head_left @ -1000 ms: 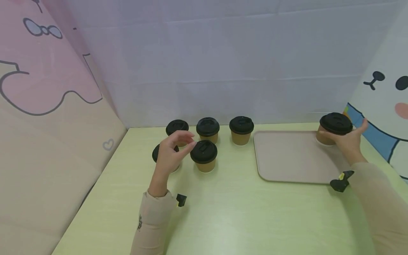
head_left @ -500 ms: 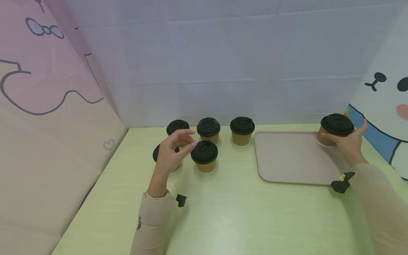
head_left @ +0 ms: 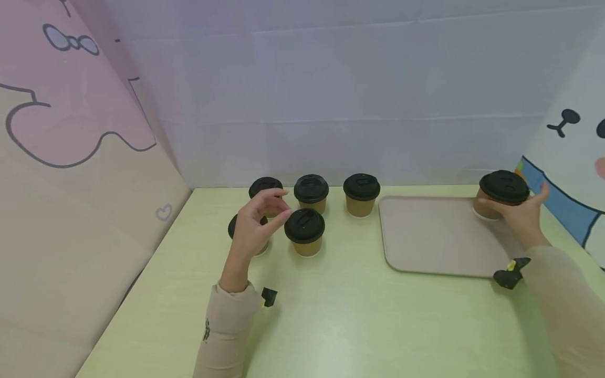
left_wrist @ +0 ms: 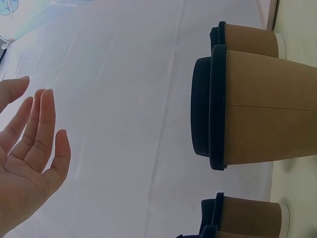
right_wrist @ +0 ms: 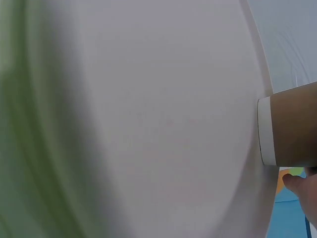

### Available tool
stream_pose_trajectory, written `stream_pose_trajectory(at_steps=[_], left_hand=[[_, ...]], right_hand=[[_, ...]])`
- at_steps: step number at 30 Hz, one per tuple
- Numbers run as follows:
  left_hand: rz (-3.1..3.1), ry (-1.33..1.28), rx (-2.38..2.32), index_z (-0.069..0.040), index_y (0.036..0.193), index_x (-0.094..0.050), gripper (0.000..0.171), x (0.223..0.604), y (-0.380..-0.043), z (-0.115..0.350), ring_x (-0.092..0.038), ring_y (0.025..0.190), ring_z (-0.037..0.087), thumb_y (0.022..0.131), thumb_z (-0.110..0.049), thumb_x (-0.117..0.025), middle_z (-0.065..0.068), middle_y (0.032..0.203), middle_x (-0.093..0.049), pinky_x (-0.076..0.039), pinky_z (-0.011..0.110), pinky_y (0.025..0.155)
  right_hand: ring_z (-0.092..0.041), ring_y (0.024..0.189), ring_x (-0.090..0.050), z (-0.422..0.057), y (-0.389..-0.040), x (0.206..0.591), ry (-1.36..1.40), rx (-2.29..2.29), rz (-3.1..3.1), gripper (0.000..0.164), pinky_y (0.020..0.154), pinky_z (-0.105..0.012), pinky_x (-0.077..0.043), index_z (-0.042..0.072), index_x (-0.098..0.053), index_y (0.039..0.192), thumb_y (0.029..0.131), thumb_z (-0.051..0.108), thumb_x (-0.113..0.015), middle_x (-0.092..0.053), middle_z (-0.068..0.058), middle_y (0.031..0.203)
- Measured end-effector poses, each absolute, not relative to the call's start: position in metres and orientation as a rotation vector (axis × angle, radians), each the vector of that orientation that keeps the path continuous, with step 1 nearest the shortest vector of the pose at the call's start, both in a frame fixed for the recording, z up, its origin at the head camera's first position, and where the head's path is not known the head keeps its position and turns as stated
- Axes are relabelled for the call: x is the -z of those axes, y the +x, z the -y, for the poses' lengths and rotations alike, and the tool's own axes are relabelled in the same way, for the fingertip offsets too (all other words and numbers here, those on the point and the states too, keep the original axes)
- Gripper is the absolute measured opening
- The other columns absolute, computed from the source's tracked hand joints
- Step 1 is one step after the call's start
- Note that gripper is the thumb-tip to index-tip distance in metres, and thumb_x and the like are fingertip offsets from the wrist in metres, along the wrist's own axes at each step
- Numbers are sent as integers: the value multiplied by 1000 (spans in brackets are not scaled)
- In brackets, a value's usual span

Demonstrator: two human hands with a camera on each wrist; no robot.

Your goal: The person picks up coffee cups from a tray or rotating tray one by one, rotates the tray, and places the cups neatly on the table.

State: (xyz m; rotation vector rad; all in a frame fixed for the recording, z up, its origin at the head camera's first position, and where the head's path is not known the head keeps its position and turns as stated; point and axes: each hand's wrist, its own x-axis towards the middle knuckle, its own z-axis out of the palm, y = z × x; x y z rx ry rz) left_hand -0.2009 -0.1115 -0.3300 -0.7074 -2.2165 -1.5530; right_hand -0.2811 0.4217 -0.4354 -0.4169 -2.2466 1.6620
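Observation:
My right hand [head_left: 522,215] holds a brown paper coffee cup [head_left: 503,188] with a black lid at the far right corner of the beige tray [head_left: 437,236]. In the right wrist view, the white base of this coffee cup [right_wrist: 292,129] is at the tray's edge; whether it touches cannot be told. My left hand [head_left: 252,226] hovers near several similar cups, fingers loosely bent, holding nothing. Just right of it stands a front cup [head_left: 304,231]; another front cup [head_left: 259,249] is partly hidden behind it. In the left wrist view, the left hand [left_wrist: 29,148] is apart from the cups.
Three lidded cups line the back of the pale green table [head_left: 340,315]: a left cup [head_left: 266,185], partly covered by the hand, a middle cup [head_left: 311,190] and a right cup [head_left: 361,195] near the tray. A white cloth wall [head_left: 331,94] rises behind.
The head view has shifted slightly, so the scene sits a little further right. Both hands keep nearly the same pose, the right still holding the coffee cup.

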Motion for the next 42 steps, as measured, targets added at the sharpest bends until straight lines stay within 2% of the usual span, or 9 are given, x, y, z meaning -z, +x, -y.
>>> stream_pose_trajectory(at_steps=[9, 14, 24, 38, 42], left_hand=[[2181, -727, 1563, -4, 119, -55, 38, 328, -201, 111, -61, 83, 4, 82, -2, -66, 16, 94, -63, -49, 22, 78], [2165, -714, 1591, -2, 119, -54, 39, 328, -201, 111, -61, 81, 4, 82, -1, -65, 18, 100, -60, -49, 22, 79], [2169, -703, 1610, -2, 121, -53, 41, 328, -202, 112, -60, 80, 3, 82, 0, -66, 19, 102, -59, -48, 22, 79], [2131, -690, 1663, 0, 126, -48, 48, 329, -203, 113, -60, 80, 4, 81, 0, -66, 18, 103, -58, -48, 22, 80], [2120, -684, 1671, -2, 127, -48, 50, 329, -203, 113, -61, 79, 4, 81, 2, -66, 18, 103, -59, -49, 22, 80]], right_hand=[[-12, 143, 9, -421, -278, 432, -437, -1699, 2268, 111, 116, -39, -2, 33, 30, 138, 83, 23, -67, 18, -6, 154], [-16, 143, 9, -421, -279, 435, -443, -1630, 2303, 110, 116, -39, -1, 32, 31, 137, 84, 26, -65, 17, -8, 154], [-13, 143, 8, -420, -279, 438, -441, -1644, 2246, 108, 116, -37, 1, 32, 27, 139, 84, 25, -66, 16, -7, 154], [-12, 143, 9, -418, -283, 440, -408, -1596, 2243, 108, 116, -36, 2, 39, 23, 139, 82, 23, -68, 15, -3, 154], [-12, 143, 5, -418, -284, 440, -419, -1550, 2230, 108, 116, -34, 0, 40, 17, 141, 80, 23, -70, 11, -1, 155]])
